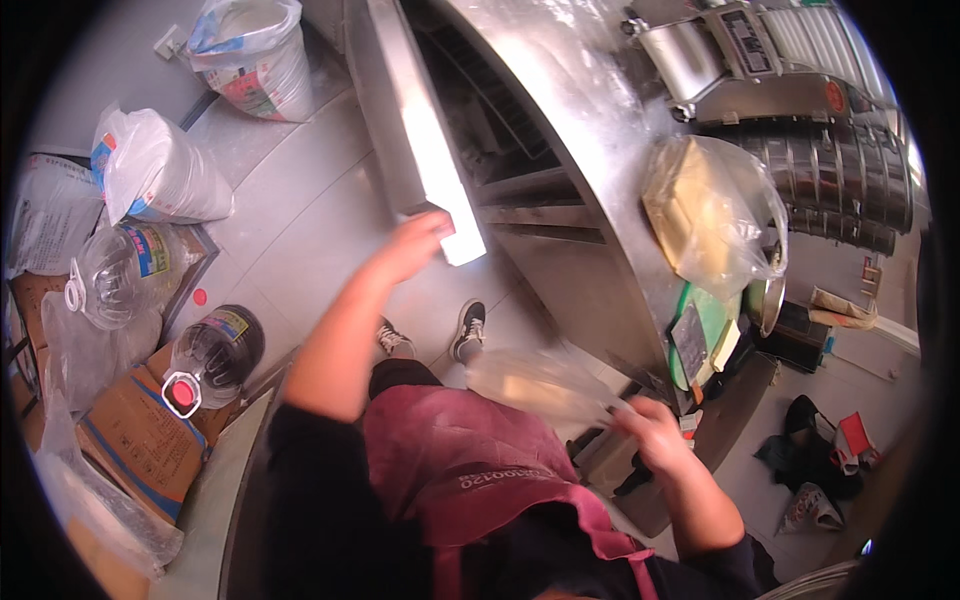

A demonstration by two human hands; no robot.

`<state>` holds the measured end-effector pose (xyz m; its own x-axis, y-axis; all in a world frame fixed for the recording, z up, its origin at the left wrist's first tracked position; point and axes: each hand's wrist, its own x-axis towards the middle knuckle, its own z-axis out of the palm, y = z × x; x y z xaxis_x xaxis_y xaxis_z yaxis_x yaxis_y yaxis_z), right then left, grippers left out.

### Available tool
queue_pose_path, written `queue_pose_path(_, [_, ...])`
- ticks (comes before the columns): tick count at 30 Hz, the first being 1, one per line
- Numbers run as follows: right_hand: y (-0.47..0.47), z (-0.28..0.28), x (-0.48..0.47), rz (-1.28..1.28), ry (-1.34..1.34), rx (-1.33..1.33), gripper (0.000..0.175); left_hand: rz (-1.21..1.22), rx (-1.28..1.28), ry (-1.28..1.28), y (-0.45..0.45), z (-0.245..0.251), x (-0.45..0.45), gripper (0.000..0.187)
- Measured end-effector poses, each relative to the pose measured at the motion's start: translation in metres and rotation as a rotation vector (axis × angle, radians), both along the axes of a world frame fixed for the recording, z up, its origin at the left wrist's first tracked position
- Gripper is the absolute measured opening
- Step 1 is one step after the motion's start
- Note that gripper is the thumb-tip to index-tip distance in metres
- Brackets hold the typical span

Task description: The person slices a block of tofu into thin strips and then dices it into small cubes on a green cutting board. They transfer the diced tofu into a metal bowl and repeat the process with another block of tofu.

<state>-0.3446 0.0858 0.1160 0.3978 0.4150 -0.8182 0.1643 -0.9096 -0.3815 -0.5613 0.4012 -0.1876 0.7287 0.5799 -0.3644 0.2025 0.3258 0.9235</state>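
Note:
My left hand [424,244] is at the near end of an open stainless steel cabinet door [416,127], its fingers curled over the edge. Behind that door, the dark cabinet interior [487,97] shows wire racks. Off to the right, my right hand [656,435] grips the gathered neck of a clear plastic bag [544,386]. Something pale yellow and flat lies inside this bag, blurred by motion. The bag hangs in front of my maroon apron [457,450].
A steel counter [600,142] carries a bag of yellow sheets or blocks [690,217], a green board [705,330] and a roller machine [682,60]. White sacks [255,67], large plastic bottles [217,352] and a cardboard box [142,439] stand along the left.

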Motion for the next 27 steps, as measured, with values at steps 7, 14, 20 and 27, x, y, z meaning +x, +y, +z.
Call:
queue_pose_path(7, [0.16, -0.247, -0.049, -0.236, 0.169, -0.015, 0.018, 0.416, 0.294, 0.743, 0.131, 0.042, -0.335, 0.073])
queue_pose_path(14, [0.365, -0.375, -0.067, 0.32, -0.09, 0.191, 0.027, 0.572, 0.636, 1.227, 0.183, 0.037, -0.365, 0.062])
queue_pose_path(20, [0.542, -0.407, 0.002, 0.573, -0.693, 0.334, 0.037, 0.605, 0.713, 1.137, 0.168, 0.039, -0.365, 0.044])
queue_pose_path(27, [0.607, -0.468, 0.03, 0.677, -1.13, 0.317, 0.025, 0.604, 0.749, 1.228, 0.148, 0.036, -0.363, 0.042])
